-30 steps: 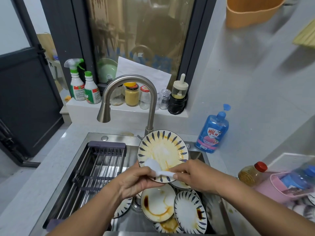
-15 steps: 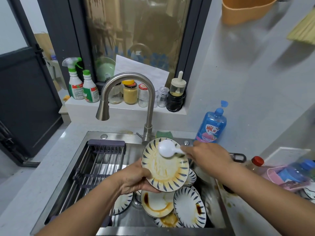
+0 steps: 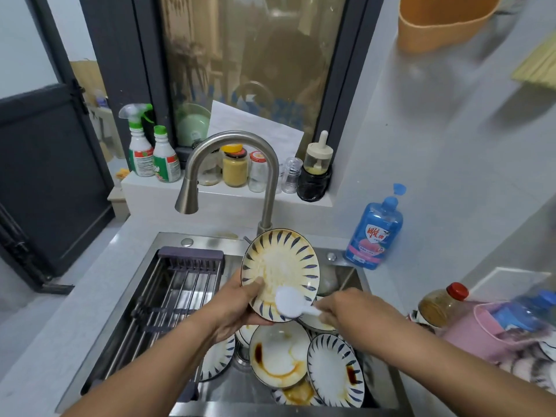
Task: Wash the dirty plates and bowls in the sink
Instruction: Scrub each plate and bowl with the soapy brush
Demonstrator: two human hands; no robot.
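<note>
One striped plate (image 3: 279, 263) is up over the sink (image 3: 207, 243), tilted toward the camera, its face smeared with yellow-brown sauce. Left hand (image 3: 237, 307) grips it at the lower rim, thumb pressed flat on the face, the other fingers curled underneath. Right hand (image 3: 352, 311) pinches the handle of a white spoon (image 3: 290, 305), fingers bunched together, and the spoon's bowl lies against the plate's lower edge. Down in the basin more dirty dishes are piled: a white plate (image 3: 278, 353) streaked brown, and a striped dish (image 3: 334, 368) touching it. A slatted rack (image 3: 180, 287) spans the sink's left half, the faucet (image 3: 234, 142) arches behind, and a blue soap bottle (image 3: 373, 233) stands on the counter to the right.
</note>
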